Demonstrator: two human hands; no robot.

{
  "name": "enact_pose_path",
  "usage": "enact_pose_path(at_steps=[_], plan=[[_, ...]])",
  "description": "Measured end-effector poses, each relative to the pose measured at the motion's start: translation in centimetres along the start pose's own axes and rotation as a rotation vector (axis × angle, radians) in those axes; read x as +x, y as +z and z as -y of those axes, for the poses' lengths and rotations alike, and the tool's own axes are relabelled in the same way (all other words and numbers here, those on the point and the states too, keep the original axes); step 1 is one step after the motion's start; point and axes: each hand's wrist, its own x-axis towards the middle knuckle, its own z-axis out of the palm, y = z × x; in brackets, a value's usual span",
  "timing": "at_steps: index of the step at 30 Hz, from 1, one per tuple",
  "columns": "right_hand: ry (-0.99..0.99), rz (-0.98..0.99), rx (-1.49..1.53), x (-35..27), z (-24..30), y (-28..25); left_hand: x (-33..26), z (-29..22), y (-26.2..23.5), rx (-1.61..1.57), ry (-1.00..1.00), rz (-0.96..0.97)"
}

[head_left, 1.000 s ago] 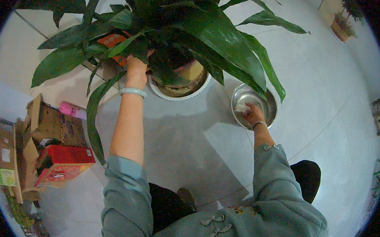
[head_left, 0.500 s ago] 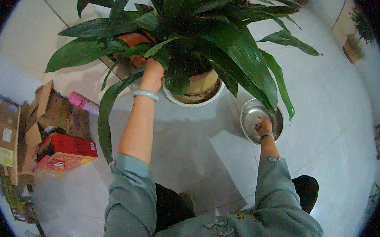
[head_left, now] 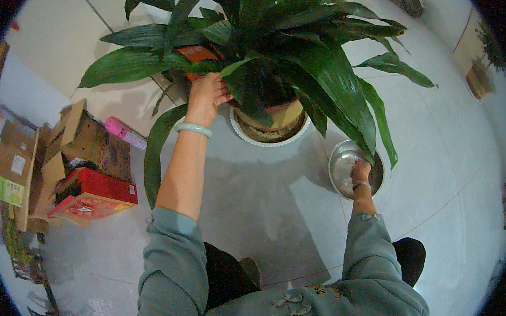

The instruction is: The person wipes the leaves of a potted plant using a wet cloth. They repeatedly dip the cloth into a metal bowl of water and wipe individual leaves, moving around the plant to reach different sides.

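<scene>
While I crouch on the pale tiled floor (head_left: 260, 217), my right hand (head_left: 360, 171) is down inside the round shiny metal bowl (head_left: 342, 164) on the floor beside the plant; how far its fingers are closed I cannot tell. Farther out, my left hand (head_left: 205, 99), with a pale green bangle (head_left: 193, 128) on the wrist, curls its fingers around a long dark green leaf (head_left: 223, 74) of the large potted plant, whose tan pot (head_left: 282, 113) stands in a white saucer (head_left: 269, 140). Beyond my left arm lie a red box (head_left: 95, 185) and brown cardboard boxes (head_left: 81, 137).
</scene>
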Motion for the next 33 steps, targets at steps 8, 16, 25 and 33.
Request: enact_pose_path(at_steps=[8,16,25,33], plan=[[-0.336,0.429,-0.443,-5.0,5.4,1.4,-3.1,-2.9,0.0,0.251,-0.003,0.099],[-0.15,0.932,-0.6,-21.1,13.3,15.1,-5.4,-7.4,-17.1,0.573,0.288,-0.188],[-1.061,0.859,-0.563,-30.7,21.6,31.0,-6.1,-2.7,-21.5,0.386,-0.199,0.301],[-1.312,0.793,-0.842,-30.9,22.9,39.1,-9.4,-4.3,-17.3,0.199,-0.141,0.635]])
